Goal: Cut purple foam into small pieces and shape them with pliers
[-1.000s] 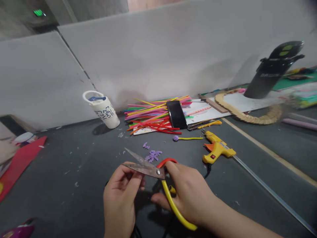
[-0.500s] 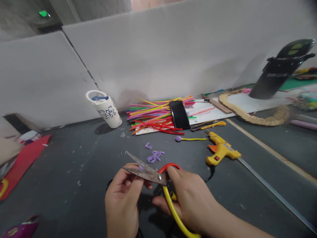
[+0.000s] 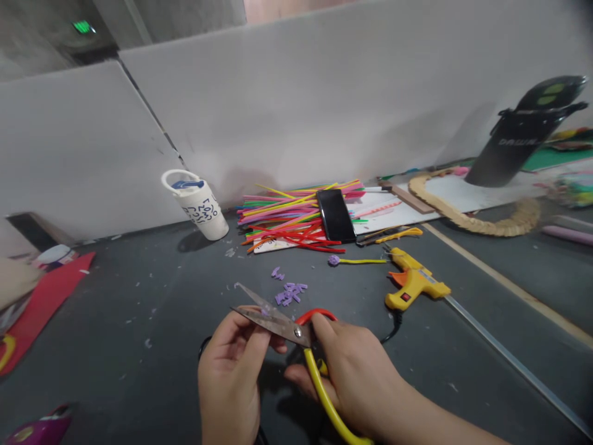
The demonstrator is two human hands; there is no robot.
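Note:
My right hand point(image 3: 359, 364) grips a pair of scissors point(image 3: 278, 323) with one red and one yellow handle; the blades are parted and point left. My left hand point(image 3: 234, 371) is closed behind the lower blade, thumb and fingers pinched together; what they hold is hidden, though a speck of purple shows between the blades. Just beyond the scissors lie several small purple cut pieces point(image 3: 290, 293), with a few more slightly farther off. Behind them rests a yellow stem with a purple tip point(image 3: 359, 261).
A yellow hot glue gun point(image 3: 414, 281) with a long clear glue stick lies to the right. Colourful pipe cleaners point(image 3: 282, 213) and a black phone point(image 3: 336, 214) are at the back. A white cup point(image 3: 199, 207) stands left of them, a black tumbler point(image 3: 514, 145) far right. Red sheet point(image 3: 50, 303) at left.
The scissor blades have closed very slightly, the lower one tilting up a little. Both hands stay almost in place, and the things on the table have not moved.

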